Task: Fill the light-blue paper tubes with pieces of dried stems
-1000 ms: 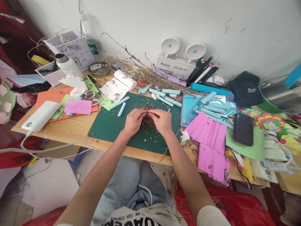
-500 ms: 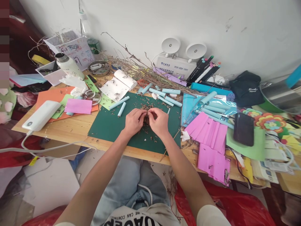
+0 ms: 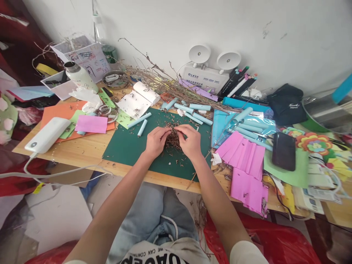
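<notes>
A small heap of crumbled dry plant bits [image 3: 172, 141] lies on the dark green mat [image 3: 129, 148]. My left hand [image 3: 156, 140] is at the heap's left side, thumb and fingertips pinched together over its upper part. On the right side, my right hand [image 3: 189, 139] is pinched in the same way, its fingertips at the heap's far edge. Both pinches seem to hold dry plant bits, too small to make out singly. Loose flakes are scattered over the mat around both hands. Pale blue paper rolls [image 3: 142, 128] lie at the mat's far and left edges.
A bundle of dry twigs [image 3: 165, 82] lies along the wall. Pink paper strips [image 3: 242, 152], a black phone [image 3: 284, 151] and more blue rolls [image 3: 249, 126] are on the right. To the left are a white power bank [image 3: 48, 135], a bottle [image 3: 79, 76] and coloured papers.
My hands have moved slightly apart, the right one shifting a little to the right. More of the plant heap shows between them.
</notes>
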A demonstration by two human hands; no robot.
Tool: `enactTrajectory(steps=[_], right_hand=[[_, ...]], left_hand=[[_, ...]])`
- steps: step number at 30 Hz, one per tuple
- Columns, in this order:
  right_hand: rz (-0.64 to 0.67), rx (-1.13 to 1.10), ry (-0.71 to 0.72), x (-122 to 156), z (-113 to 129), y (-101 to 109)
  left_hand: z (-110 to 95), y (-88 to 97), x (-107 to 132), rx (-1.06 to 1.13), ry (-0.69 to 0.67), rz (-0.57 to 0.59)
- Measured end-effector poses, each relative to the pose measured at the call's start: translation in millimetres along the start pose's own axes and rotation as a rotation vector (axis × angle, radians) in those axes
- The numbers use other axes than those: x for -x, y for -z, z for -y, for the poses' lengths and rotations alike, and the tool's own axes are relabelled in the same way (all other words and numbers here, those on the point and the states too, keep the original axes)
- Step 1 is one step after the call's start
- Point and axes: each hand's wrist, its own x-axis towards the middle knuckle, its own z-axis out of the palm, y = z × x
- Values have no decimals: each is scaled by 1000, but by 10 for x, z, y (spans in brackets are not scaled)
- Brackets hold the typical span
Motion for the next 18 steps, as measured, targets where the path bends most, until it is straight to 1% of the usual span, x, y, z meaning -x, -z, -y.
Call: enactTrajectory(steps=[5,12,15,18], right_hand=[[43,-69,65,17,19,-39],[-6,13,126,65,-94,-133],[37,76,126,55,-75,-118],[99,147,131,43,-48,-115]], left_hand=[[30,-18,9,43,3,3],[-9,5,-23,115,7,59],[-21,4,-24,88,10,90],[-2,-22,-7,8,15,79]])
